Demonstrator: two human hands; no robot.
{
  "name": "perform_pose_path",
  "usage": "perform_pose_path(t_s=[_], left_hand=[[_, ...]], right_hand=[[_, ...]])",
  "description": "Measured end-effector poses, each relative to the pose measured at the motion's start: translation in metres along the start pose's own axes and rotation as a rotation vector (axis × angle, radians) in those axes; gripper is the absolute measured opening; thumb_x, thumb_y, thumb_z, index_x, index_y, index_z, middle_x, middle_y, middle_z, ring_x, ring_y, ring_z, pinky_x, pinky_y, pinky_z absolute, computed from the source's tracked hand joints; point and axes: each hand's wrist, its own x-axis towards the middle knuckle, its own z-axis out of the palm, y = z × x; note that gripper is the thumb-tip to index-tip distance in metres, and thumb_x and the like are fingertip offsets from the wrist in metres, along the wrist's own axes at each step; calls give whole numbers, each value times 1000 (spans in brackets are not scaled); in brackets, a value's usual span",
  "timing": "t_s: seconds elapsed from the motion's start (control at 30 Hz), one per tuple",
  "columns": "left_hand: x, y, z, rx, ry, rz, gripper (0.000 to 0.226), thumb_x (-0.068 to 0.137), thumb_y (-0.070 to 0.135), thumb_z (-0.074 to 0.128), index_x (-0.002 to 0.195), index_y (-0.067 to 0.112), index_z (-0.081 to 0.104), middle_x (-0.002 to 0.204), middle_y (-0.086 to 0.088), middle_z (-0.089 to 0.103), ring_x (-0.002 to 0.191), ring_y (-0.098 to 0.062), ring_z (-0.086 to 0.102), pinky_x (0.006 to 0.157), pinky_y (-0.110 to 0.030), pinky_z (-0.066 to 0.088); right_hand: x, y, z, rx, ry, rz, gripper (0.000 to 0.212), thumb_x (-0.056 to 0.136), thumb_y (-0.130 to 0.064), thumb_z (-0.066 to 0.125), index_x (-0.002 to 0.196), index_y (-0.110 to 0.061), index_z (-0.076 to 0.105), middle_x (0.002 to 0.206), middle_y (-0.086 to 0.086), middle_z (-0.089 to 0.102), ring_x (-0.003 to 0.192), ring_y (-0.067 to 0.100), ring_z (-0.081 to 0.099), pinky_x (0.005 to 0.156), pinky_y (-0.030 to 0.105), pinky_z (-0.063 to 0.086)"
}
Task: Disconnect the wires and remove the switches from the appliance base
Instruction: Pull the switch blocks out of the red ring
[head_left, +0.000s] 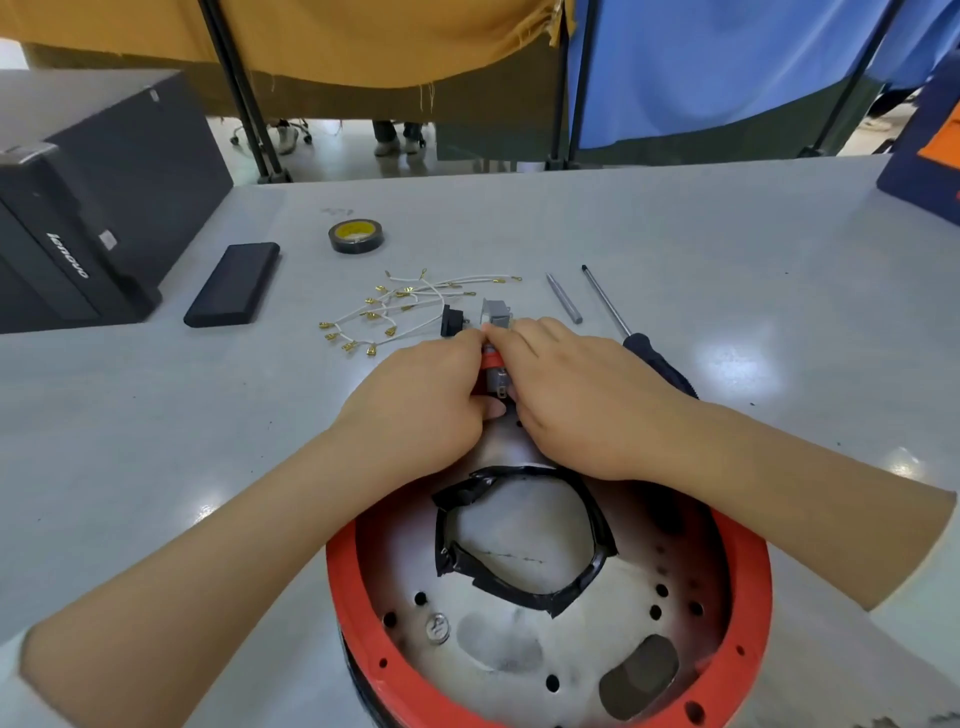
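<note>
Grey bench (675, 249), glossy, with cloth partitions in yellow and blue behind it.

Appliance base (550, 597): round, red-rimmed, metal plate with holes, at the near edge; lower part cut off by the frame. A loop of black tape (524, 540) sits on the plate.

Left hand (421, 405) and right hand (582, 395): both curled around a small switch (493, 371) with a red top, gripped between them just beyond the base, probably to pull off a connector. The switch is mostly hidden by fingers.

Loose wires (405, 306): white, brass-tipped, piled beyond the hands, apparently already disconnected. Black switch (451, 320) and grey part (497, 312) lie beside them.

Screwdriver (623, 322): to the right, its handle partly under the right wrist. Metal rod (563, 299) nearby.

Tape roll (357, 235), black flat case (234, 284), black computer case (78, 208): left and far side.
</note>
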Motion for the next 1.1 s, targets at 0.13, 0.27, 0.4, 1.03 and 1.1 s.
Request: perform_pose_path(t_s=[0.13,0.27,0.4,1.03,1.1], left_hand=[[3,-1,2,70,83,-16,12,89,22,53,93,24,42,101,-6,64,91,-31,56,63,-32,29],[8,0,2,52,76,-55,16,86,30,59,84,25,44,94,-4,63,87,-29,54,64,-30,31],[9,4,3,61,98,-104,14,82,24,57,78,24,44,78,-1,50,77,-26,46,57,-30,30],[9,-3,8,41,116,-82,6,84,15,50,84,14,56,83,-10,60,74,-30,49,52,-32,29],[9,-2,8,58,116,-100,8,87,19,51,83,15,57,79,-7,57,73,-27,46,48,-28,23]], right_hand=[[1,-2,-1,-5,-3,2,57,92,-20,42,145,-12,24,127,3,43,110,19,39,65,26,22],[1,-5,-1,-13,-13,20,57,89,-19,43,143,-11,26,125,5,42,108,21,40,64,28,22],[2,-8,-1,-91,-36,33,56,88,-19,45,140,-8,28,122,7,42,105,22,42,60,29,23],[4,-3,-13,480,-6,314,32,93,-42,40,118,-28,54,111,-9,60,106,17,54,79,34,41],[9,1,-14,571,-70,393,29,94,-48,41,112,-31,56,106,-12,64,101,14,58,83,35,44]])
